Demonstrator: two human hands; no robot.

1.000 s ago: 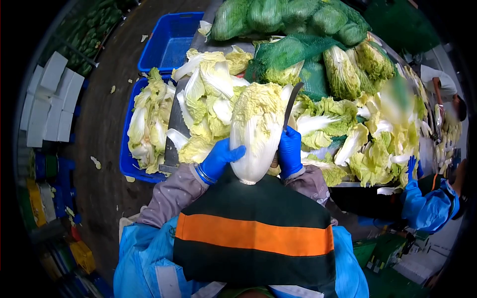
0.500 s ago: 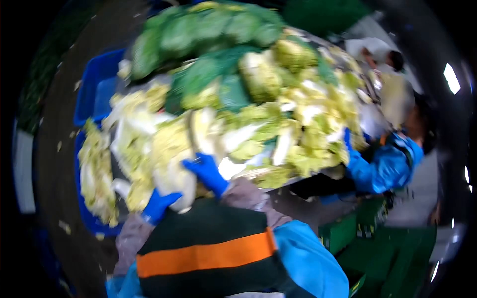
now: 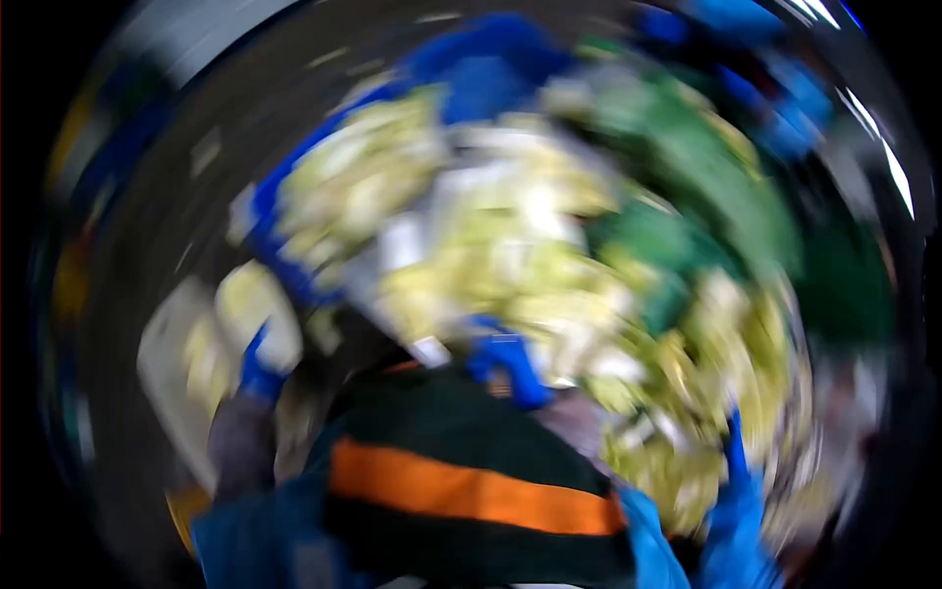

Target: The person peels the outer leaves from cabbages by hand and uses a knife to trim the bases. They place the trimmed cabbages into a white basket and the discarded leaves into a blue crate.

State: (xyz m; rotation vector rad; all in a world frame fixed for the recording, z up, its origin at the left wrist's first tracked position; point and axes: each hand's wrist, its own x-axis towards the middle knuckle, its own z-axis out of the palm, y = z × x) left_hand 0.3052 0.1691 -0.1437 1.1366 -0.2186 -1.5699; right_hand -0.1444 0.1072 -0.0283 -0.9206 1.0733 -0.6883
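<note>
My left hand, in a blue glove, is closed on the lower side of a trimmed napa cabbage. It holds the cabbage over a pale bin at the lower left, with more pale cabbage inside. Near the front edge of the table, my right hand, also blue-gloved, is curled and smeared by motion. Something brownish shows at its fingers, but I cannot make out what it is. Loose cabbage leaves lie just beyond this hand.
A blue bin full of leaves stands beyond the pale bin, with another blue bin farther back. Green net sacks lie at the right. A co-worker's blue-gloved hand reaches in at the lower right.
The view has swung to the left. My left hand has moved from the table to the pale bin, carrying the cabbage. My right hand stays by the table edge.
</note>
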